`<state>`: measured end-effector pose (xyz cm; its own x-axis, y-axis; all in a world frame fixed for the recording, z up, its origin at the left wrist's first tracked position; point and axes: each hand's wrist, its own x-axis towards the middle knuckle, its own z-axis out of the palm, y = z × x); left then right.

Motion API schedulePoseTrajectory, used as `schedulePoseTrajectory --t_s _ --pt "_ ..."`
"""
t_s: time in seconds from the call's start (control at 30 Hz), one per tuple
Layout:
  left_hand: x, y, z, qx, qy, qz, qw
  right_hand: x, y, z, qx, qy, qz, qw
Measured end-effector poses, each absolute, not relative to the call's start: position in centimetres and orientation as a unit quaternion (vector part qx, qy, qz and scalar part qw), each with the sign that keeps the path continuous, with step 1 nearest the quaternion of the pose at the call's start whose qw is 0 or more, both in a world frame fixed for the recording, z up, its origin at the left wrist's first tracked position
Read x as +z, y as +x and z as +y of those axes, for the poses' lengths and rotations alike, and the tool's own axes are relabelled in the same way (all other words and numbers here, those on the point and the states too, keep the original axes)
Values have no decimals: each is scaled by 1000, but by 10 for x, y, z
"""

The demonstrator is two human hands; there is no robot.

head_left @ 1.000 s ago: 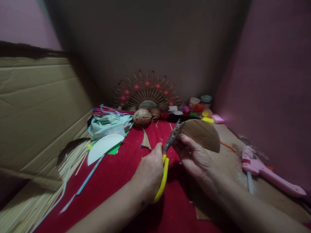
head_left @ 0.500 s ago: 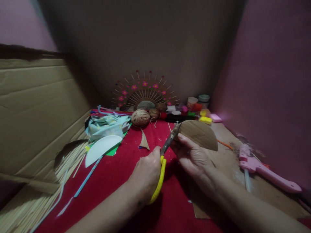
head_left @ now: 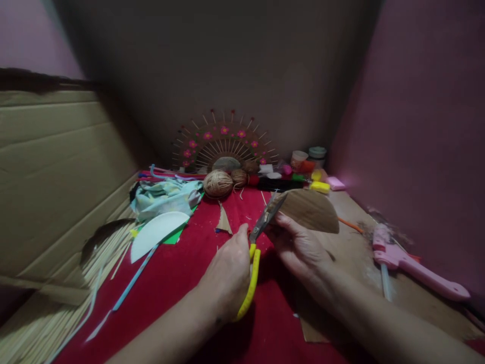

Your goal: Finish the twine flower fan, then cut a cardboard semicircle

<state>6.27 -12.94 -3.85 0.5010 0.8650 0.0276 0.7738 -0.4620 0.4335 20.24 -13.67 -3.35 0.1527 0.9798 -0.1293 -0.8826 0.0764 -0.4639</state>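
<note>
So in the head view, the left hand (head_left: 227, 270) has a firm grip on the yellow-handled scissors (head_left: 254, 253), blades pointing up and away to the right. The right hand (head_left: 299, 245) is pinching the brown cardboard half-disc (head_left: 309, 210) by its left end, thumb on the near side. That piece sits just beyond the right hand and fans out to the right, and the blades meet its left end, right beside the right thumb, so it's well clear of the left hand itself. Red cloth (head_left: 182, 293) below, pink glue gun (head_left: 413, 270) off to the right.
</note>
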Motion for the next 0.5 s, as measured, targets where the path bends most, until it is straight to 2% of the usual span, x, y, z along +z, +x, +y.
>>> schedulePoseTrajectory --t_s 0.5 --pt "-31 68 -129 60 822 537 181 -33 199 -138 656 -215 -108 716"
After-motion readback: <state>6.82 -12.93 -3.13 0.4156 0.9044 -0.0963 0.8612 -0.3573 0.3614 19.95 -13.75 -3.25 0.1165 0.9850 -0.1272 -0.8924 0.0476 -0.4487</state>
